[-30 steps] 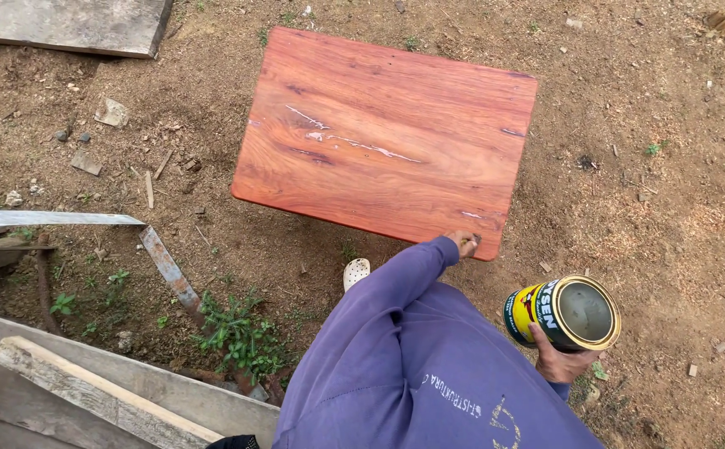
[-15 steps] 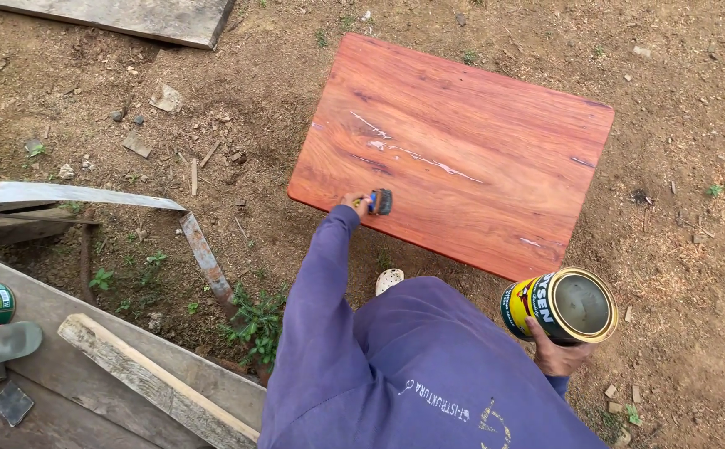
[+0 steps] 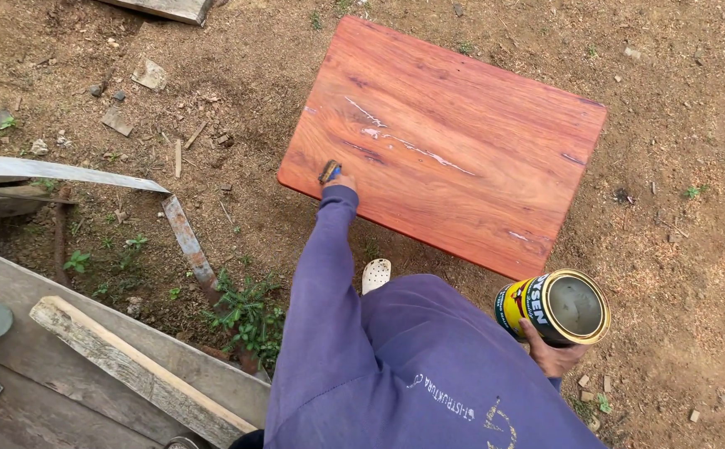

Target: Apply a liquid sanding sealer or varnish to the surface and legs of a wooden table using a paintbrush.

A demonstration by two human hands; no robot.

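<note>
Left hand [image 3: 341,180] shifted to board [image 3: 462,141] corner; brush [image 3: 329,171] half-hidden.

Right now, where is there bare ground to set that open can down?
Bare dirt lies right of the reddish board, beyond the can in the right hand. More lies between the board's left edge and the rusty metal strip, with small stones. Lower left is crowded: grey planks and weeds. The left hand holds a brush on the board.

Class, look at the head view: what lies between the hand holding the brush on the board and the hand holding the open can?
In the head view, the person's purple-clad body, a white shoe and the red-brown board's near edge.
</note>
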